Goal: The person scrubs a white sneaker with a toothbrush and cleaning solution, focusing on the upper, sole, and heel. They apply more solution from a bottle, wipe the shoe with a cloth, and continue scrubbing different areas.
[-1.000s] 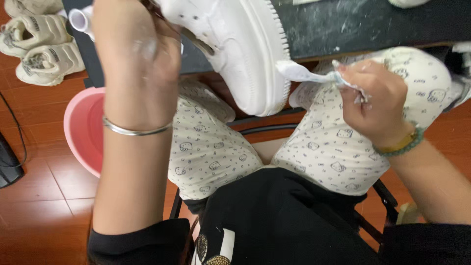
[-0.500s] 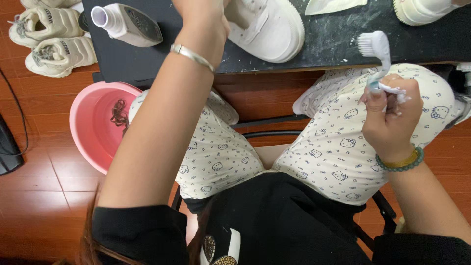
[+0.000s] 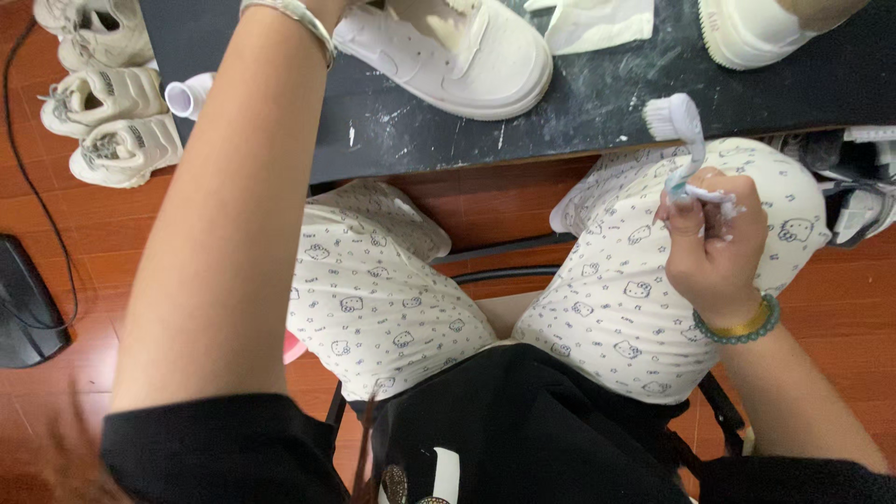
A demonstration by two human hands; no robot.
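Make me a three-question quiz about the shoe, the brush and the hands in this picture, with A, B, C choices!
1. Where is the white shoe?
A. on the dark table
B. on the floor
C. on the person's lap

2. What colour are the bristles of the brush?
A. red
B. white
C. black

3. What is the right hand doing?
A. lying flat and empty
B. gripping the brush handle
C. holding a cup

Answers: 1 A, the shoe sits on the black tabletop under the left arm. 2 B, the brush head is white. 3 B, the fingers are closed around the handle, bristles pointing up.
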